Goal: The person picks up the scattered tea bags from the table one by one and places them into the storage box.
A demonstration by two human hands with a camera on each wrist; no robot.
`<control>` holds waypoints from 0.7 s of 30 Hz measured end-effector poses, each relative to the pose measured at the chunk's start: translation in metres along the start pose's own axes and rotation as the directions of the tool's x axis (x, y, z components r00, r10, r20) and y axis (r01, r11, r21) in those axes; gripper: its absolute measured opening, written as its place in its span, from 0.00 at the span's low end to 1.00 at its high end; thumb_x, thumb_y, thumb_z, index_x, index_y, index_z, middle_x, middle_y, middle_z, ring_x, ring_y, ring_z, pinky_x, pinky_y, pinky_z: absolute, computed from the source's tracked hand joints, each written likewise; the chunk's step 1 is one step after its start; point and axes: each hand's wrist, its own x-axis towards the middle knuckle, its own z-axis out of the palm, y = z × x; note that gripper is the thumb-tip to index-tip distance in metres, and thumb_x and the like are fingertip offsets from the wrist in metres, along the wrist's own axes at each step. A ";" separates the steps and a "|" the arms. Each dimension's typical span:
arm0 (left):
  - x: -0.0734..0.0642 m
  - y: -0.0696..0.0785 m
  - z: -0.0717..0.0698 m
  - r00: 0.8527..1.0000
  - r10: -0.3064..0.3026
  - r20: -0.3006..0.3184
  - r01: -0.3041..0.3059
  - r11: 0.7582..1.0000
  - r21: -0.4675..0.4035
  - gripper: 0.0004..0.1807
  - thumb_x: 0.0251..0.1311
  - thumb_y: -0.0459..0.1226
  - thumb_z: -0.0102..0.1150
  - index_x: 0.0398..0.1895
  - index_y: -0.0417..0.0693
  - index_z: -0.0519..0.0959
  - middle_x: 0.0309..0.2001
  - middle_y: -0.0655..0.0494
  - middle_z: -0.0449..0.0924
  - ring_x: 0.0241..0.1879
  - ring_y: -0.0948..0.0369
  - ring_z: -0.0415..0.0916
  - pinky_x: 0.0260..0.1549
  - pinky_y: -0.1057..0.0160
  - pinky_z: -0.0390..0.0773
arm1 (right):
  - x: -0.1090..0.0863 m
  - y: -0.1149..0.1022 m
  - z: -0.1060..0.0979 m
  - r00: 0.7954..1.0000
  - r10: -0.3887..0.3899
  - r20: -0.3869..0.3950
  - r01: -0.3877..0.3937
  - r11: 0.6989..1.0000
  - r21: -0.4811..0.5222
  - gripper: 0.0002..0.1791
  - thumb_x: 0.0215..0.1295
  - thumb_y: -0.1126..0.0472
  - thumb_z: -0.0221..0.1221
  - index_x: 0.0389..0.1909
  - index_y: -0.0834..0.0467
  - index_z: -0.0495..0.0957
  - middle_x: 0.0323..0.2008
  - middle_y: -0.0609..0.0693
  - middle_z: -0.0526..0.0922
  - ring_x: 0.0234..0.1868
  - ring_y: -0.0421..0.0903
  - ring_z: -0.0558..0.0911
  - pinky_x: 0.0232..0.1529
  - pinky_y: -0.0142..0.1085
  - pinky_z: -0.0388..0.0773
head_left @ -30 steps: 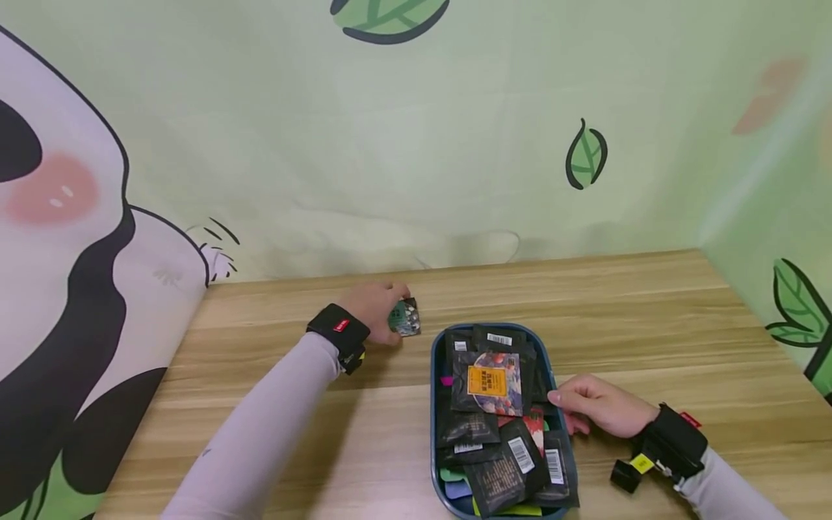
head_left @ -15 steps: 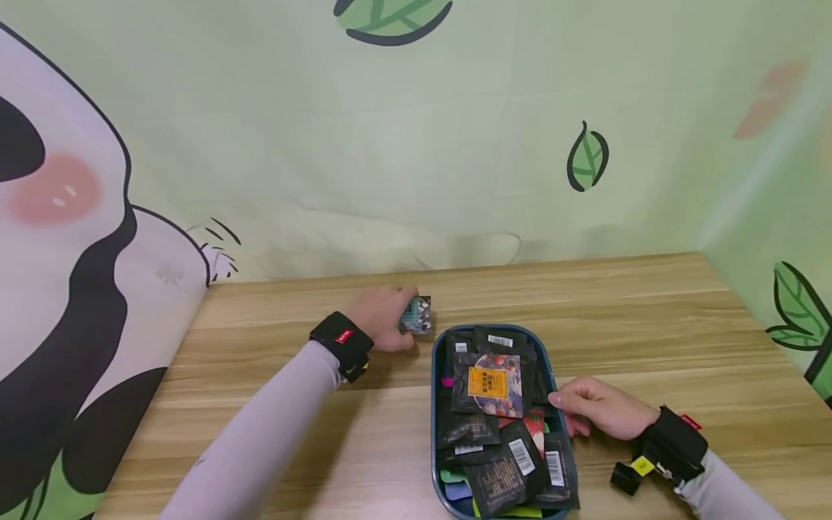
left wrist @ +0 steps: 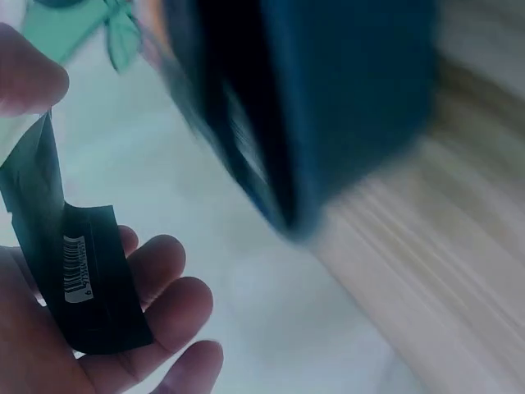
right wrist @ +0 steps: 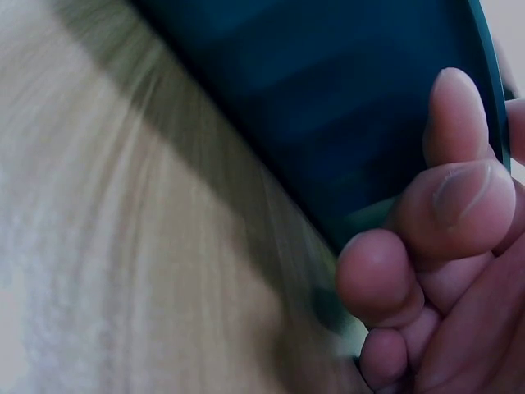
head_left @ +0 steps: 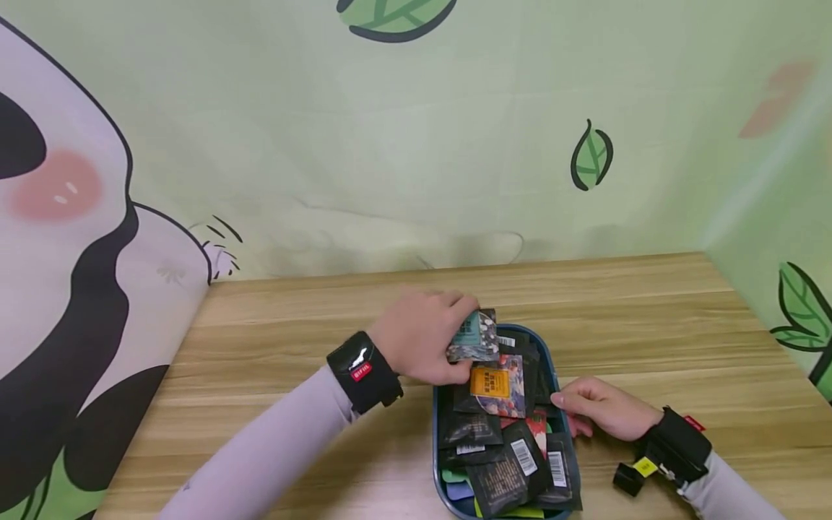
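Observation:
My left hand (head_left: pixel 425 336) pinches a small flat sachet (head_left: pixel 477 338) with a teal label, above the far left end of a blue plastic bin (head_left: pixel 438 448). In the left wrist view, the sachet's dark back (left wrist: pixel 82 279) shows a barcode; it bends between the thumb and the curled fingers. Several black sachets (head_left: pixel 500 469) fill the bin, and one with an orange label (head_left: pixel 490 383) lies on top. My right hand (head_left: pixel 604 408) grips the bin's right rim, with curled fingers against the outer wall (right wrist: pixel 312 107) in the right wrist view.
The bin stands on a wood-grain table (head_left: pixel 624 310). Behind it hangs a pale green backdrop (head_left: pixel 455 144) with printed leaves. A panda print (head_left: pixel 97 303) covers the left side. Coloured pieces (head_left: pixel 458 491) show under the sachets near the bin's front.
My left hand has lifted the teal-labelled sachet from the table on the left and carried it right, over the bin. The right hand stays on the rim.

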 end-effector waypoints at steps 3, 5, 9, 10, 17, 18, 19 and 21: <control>-0.003 0.019 -0.007 0.996 0.069 -0.061 -0.068 0.997 0.018 0.41 0.42 0.66 0.52 0.56 0.53 0.73 0.40 0.63 0.78 0.33 0.66 0.73 0.27 0.66 0.74 | 0.000 0.000 0.000 1.000 -0.006 0.002 0.006 1.000 -0.004 0.24 0.78 0.65 0.36 0.25 0.62 0.77 0.14 0.60 0.65 0.16 0.53 0.69 0.27 0.37 0.73; -0.006 0.030 -0.012 0.990 0.106 -0.095 -0.104 0.994 0.019 0.40 0.41 0.67 0.51 0.54 0.53 0.74 0.39 0.63 0.78 0.32 0.66 0.73 0.27 0.66 0.74 | 0.001 0.000 0.000 1.000 -0.006 0.001 0.006 1.000 -0.004 0.24 0.78 0.65 0.36 0.25 0.62 0.77 0.14 0.60 0.65 0.16 0.52 0.69 0.28 0.37 0.73; -0.011 0.046 -0.020 0.984 0.136 -0.111 -0.136 0.991 -0.001 0.41 0.41 0.68 0.50 0.55 0.54 0.73 0.42 0.63 0.76 0.36 0.66 0.72 0.33 0.65 0.74 | 0.001 0.000 0.001 1.000 -0.016 -0.002 0.016 1.000 0.004 0.24 0.78 0.65 0.37 0.24 0.61 0.76 0.13 0.59 0.65 0.15 0.51 0.69 0.27 0.37 0.73; -0.013 0.049 -0.021 0.986 0.134 -0.103 -0.135 0.991 -0.009 0.44 0.43 0.71 0.48 0.58 0.54 0.73 0.45 0.62 0.76 0.39 0.65 0.73 0.37 0.63 0.74 | 0.001 0.000 0.001 1.000 -0.021 -0.002 0.021 1.000 0.004 0.24 0.78 0.65 0.36 0.24 0.61 0.76 0.13 0.59 0.65 0.15 0.51 0.69 0.27 0.37 0.73; -0.021 0.052 -0.026 0.993 0.100 -0.064 -0.105 0.991 -0.079 0.68 0.36 0.86 0.31 0.80 0.57 0.55 0.75 0.53 0.58 0.67 0.55 0.64 0.65 0.49 0.63 | 0.001 -0.001 0.001 0.999 -0.032 0.004 0.032 0.999 0.005 0.24 0.78 0.66 0.36 0.24 0.62 0.75 0.14 0.60 0.65 0.16 0.52 0.69 0.28 0.38 0.73; -0.022 0.051 -0.025 0.993 0.096 -0.063 -0.101 0.991 -0.085 0.68 0.36 0.86 0.31 0.81 0.58 0.53 0.77 0.53 0.55 0.69 0.54 0.62 0.66 0.48 0.62 | 0.001 -0.001 0.001 1.000 -0.026 0.002 0.026 1.000 0.003 0.24 0.78 0.66 0.36 0.24 0.62 0.76 0.14 0.60 0.65 0.16 0.53 0.69 0.28 0.38 0.73; -0.024 0.050 -0.024 0.994 0.090 -0.064 -0.096 0.991 -0.093 0.68 0.36 0.86 0.31 0.81 0.58 0.52 0.77 0.54 0.53 0.70 0.54 0.60 0.67 0.48 0.60 | 0.000 -0.001 0.001 1.000 -0.019 0.001 0.019 1.000 0.002 0.24 0.78 0.65 0.36 0.24 0.63 0.76 0.14 0.60 0.65 0.16 0.53 0.69 0.28 0.37 0.73; -0.027 0.046 -0.021 0.996 0.073 -0.059 -0.079 0.992 -0.103 0.67 0.37 0.86 0.32 0.81 0.60 0.52 0.78 0.55 0.51 0.71 0.54 0.59 0.67 0.47 0.59 | 0.000 -0.001 0.001 1.000 -0.009 -0.003 0.009 1.000 -0.008 0.24 0.78 0.65 0.36 0.24 0.62 0.76 0.14 0.61 0.65 0.16 0.52 0.69 0.29 0.37 0.73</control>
